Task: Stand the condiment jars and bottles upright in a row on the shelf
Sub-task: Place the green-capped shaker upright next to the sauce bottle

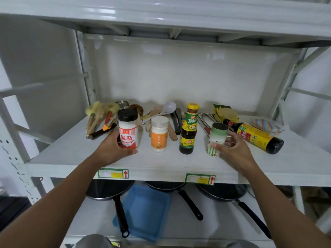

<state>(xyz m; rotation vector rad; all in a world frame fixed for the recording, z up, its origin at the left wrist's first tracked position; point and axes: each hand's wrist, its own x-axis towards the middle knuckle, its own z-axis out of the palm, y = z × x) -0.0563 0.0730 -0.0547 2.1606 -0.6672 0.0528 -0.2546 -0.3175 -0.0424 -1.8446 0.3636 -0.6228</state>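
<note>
On the white shelf (161, 167) several condiment containers stand upright in a row. My left hand (112, 149) grips the red-labelled jar with a black cap (128, 128) at the left end. To its right stand an orange-labelled white jar (159, 134) and a dark sauce bottle with a yellow cap (189, 129). My right hand (232, 149) is wrapped around the green-capped jar (215, 139), fingers on both sides of it. A dark soy sauce bottle with a yellow and red label (254, 136) lies on its side at the right, neck pointing left and back.
Behind the row lie brushes (100, 115), a white ladle (168, 107), tongs (204, 122), sponges (227, 113) and a striped cloth (266, 126). On the shelf below sit black pans (107, 192) and a blue tray (145, 212).
</note>
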